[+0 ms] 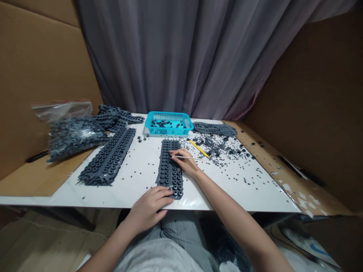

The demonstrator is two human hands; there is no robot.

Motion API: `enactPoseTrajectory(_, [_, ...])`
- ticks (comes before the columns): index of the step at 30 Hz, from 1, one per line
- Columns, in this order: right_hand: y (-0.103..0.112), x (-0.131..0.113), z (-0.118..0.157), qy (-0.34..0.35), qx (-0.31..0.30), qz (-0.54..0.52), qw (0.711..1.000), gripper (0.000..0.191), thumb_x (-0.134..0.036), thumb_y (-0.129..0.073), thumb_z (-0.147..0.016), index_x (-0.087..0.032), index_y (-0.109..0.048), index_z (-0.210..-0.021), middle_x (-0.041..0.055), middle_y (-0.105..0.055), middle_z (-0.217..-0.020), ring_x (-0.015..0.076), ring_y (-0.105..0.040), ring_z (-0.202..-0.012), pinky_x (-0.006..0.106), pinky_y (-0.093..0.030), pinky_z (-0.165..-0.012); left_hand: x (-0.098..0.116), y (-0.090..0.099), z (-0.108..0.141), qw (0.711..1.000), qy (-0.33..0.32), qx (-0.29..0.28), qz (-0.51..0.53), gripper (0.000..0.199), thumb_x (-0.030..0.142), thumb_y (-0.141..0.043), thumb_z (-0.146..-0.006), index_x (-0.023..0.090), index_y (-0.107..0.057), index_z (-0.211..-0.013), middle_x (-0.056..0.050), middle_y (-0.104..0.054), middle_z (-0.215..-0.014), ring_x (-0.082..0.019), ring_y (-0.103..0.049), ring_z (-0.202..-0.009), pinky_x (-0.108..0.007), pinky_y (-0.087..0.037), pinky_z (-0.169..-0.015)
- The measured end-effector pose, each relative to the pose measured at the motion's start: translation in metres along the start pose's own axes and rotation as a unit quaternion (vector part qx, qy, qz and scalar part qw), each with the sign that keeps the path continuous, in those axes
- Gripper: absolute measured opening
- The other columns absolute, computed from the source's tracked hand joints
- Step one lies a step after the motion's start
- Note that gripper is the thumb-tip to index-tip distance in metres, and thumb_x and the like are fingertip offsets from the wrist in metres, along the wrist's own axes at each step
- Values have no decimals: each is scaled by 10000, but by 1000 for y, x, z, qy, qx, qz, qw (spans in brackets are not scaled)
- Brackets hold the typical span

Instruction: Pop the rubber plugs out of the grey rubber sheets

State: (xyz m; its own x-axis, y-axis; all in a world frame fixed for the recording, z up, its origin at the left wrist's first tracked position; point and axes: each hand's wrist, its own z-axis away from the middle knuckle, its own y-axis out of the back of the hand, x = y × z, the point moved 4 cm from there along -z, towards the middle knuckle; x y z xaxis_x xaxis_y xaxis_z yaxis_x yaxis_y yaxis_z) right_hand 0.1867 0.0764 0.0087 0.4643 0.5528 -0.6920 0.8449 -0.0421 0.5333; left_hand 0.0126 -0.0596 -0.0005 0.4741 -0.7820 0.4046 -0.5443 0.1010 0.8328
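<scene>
- Ringed sheet [167, 168]: lies flat directly beneath the fingers, its long axis running away from the body; right fingertips over its farther half, left fingertips on its near end. Each hand is the nearer one to its own end.
- Right hand [185, 162]: thumb and fingers pinched together on a thin white stick [200, 158], which crosses the fingers sideways; whether its tip touches the sheet cannot be told.
- Left hand [151, 206]: fingers loosely extended across the sheet, thumb apart, grasping nothing.
- Sheet surface: dark grey, apparently rubbery, with raised round rings in lengthwise rows.
- Yellow strip [199, 149]: narrow, straight, just beyond and right of the right fingers, beside scattered dark bits [219, 147], small and mostly roundish.
- Blue basket [170, 132]: perforated plastic, beyond the right fingers, containing dark pieces.
- Stack of sheets [109, 158]: left of both hands' fingers, ragged-edged, ringed on top.
- Clear bag [75, 138]: farther left of the fingers, wrinkled, glossy plastic filled with dark ringed pieces.
- White table [227, 196]: smooth, beneath all of these.
</scene>
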Motion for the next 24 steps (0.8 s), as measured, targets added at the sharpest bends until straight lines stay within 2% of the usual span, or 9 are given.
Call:
enactPoseTrajectory(4, [-3,-4,-1,-5,-38,-45,998,52,-274,-628,-849,-236,-663,-849,45,-725,-1005,227,-594,-985,419,-404,-871,0,0,1,1000,4,-4,3,302,73,-552,-793,207,-631,-1052,-64,-637,-1198,-237,-534,-1159,-424,-470,-971])
enactPoseTrajectory(8, [-3,-3,0,11,-47,-37,998,61,-282,-620,-858,-237,-661,-868,44,-726,-1001,225,-604,-949,408,-407,-847,0,0,0,1000,4,-8,2,305,76,-550,-789,206,-629,-1053,-63,-638,-1195,-238,-536,-1156,-424,-475,-962])
enactPoseTrajectory(15, [-8,4,-11,51,-68,94,992,107,-273,-591,-871,-282,-680,-928,36,-715,-941,242,-573,-933,426,-345,-909,-1,-1,-1,1000,12,-12,11,315,66,-563,-774,202,-636,-1048,-61,-644,-1190,-240,-546,-1142,-424,-480,-955])
enactPoseTrajectory(20, [2,19,-32,24,-15,86,996,115,-299,-566,-873,-252,-671,-871,65,-697,-890,265,-560,-925,441,-358,-899,0,-1,-1,1000,15,-12,16,322,66,-570,-768,202,-637,-1052,-58,-642,-1197,-236,-545,-1142,-418,-478,-961])
enactPoseTrajectory(24, [10,18,-27,7,28,46,999,124,-301,-545,-883,-227,-645,-883,97,-693,-991,276,-575,-987,452,-400,-871,1,0,0,1000,14,-13,11,325,54,-561,-765,201,-637,-1045,-53,-642,-1197,-238,-546,-1140,-416,-485,-953])
